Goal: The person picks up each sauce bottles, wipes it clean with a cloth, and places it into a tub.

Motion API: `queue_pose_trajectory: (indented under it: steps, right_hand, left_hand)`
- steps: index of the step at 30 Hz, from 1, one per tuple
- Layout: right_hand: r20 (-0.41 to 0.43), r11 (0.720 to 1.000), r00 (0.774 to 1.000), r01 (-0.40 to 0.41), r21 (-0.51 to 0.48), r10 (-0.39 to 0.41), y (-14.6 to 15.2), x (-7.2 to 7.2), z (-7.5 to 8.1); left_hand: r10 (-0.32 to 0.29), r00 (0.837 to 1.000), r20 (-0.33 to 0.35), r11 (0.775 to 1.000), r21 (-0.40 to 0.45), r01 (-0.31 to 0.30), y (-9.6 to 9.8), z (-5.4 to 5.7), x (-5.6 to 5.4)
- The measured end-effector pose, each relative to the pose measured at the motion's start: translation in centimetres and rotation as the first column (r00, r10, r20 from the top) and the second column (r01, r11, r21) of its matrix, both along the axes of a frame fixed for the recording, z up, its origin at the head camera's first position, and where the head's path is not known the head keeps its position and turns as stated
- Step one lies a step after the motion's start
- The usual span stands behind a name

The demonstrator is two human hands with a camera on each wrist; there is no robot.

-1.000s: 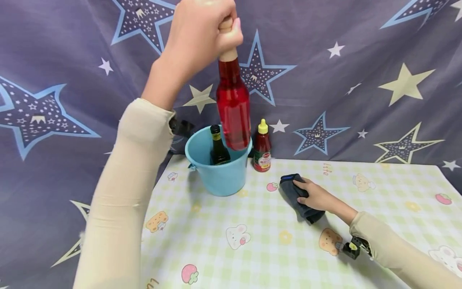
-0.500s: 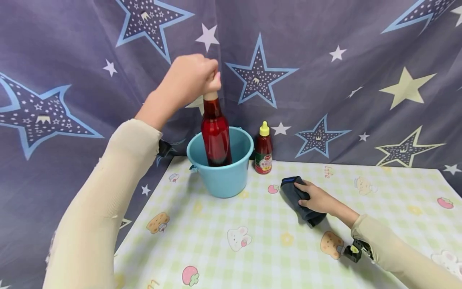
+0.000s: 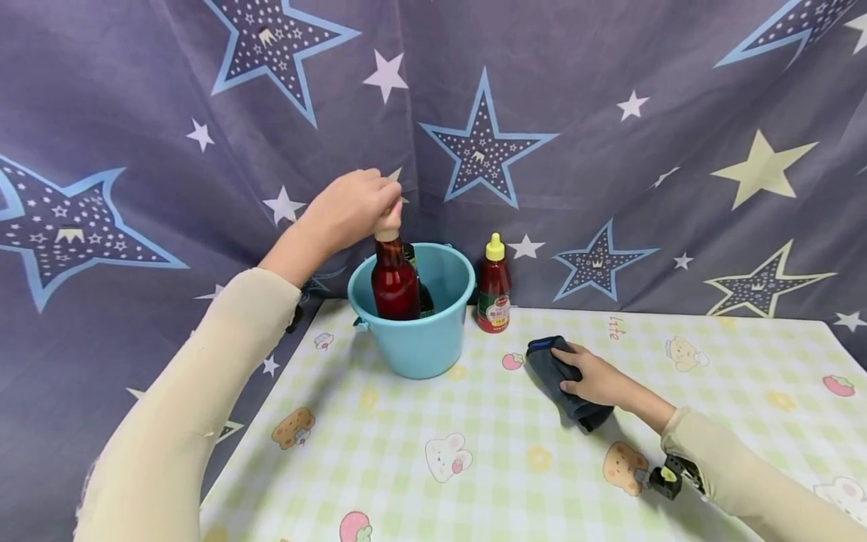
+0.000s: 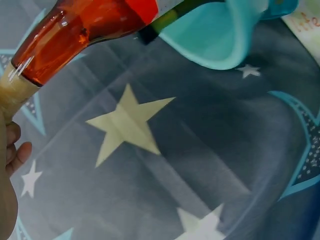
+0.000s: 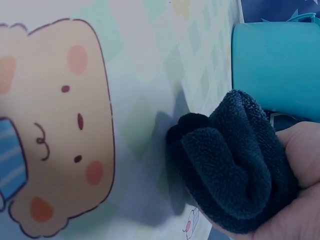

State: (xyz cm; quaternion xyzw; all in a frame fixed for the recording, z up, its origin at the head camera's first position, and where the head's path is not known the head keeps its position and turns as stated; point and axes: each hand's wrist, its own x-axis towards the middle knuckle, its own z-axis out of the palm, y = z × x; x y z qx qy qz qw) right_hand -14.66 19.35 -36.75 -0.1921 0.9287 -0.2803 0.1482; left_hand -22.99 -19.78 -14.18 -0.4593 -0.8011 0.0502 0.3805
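Note:
My left hand grips a bottle of red liquid by its pale-wrapped neck. The bottle's lower part is inside the light blue bucket, hidden by the near wall. Behind it in the bucket stands a dark green bottle, partly covered. In the left wrist view the red bottle slants near the bucket's rim. My right hand holds a folded dark grey towel on the table, with fingers and thumb around it. Its fluffy folds show in the right wrist view, where the towel sits in the hand.
A red sauce bottle with a yellow cap stands just right of the bucket. The table is covered with a checked, cartoon-printed cloth. A dark star-patterned curtain hangs along the back edge and left side.
My left hand has lowered the red bottle from above the bucket down into it, moving slightly left. My right hand and the towel have stayed in place.

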Motion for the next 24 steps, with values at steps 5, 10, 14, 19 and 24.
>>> queue_pose_trajectory:
  steps: [5,10,14,19,24]
  right_hand:
    - [-0.014,1.000,1.000,-0.003,0.007,0.003,0.0,-0.3,-0.3]
    - [0.007,1.000,1.000,0.002,0.007,-0.002,-0.1,-0.3,-0.2]
    - [0.001,1.000,1.000,-0.004,0.004,0.004,0.0,-0.3,-0.3]
    - [-0.047,0.999,0.998,-0.028,0.022,0.029,0.3,-1.0,-0.5]
    - [-0.097,0.998,0.994,-0.037,0.044,0.041,0.5,-2.3,-0.7]
  left_hand:
    - [-0.076,0.995,-0.064,0.996,-0.047,0.073,-0.7,-1.6,-0.7]
    - [-0.132,0.984,-0.122,0.986,-0.120,0.118,-1.4,-3.2,-1.6]
    - [-0.136,0.982,-0.134,0.983,-0.146,0.116,-1.8,-4.6,-2.4]
    - [-0.125,0.983,-0.133,0.987,-0.118,0.110,-2.0,-5.3,-2.8]
    - [-0.105,0.988,-0.112,0.994,-0.052,0.099,-1.8,-5.5,-2.9]
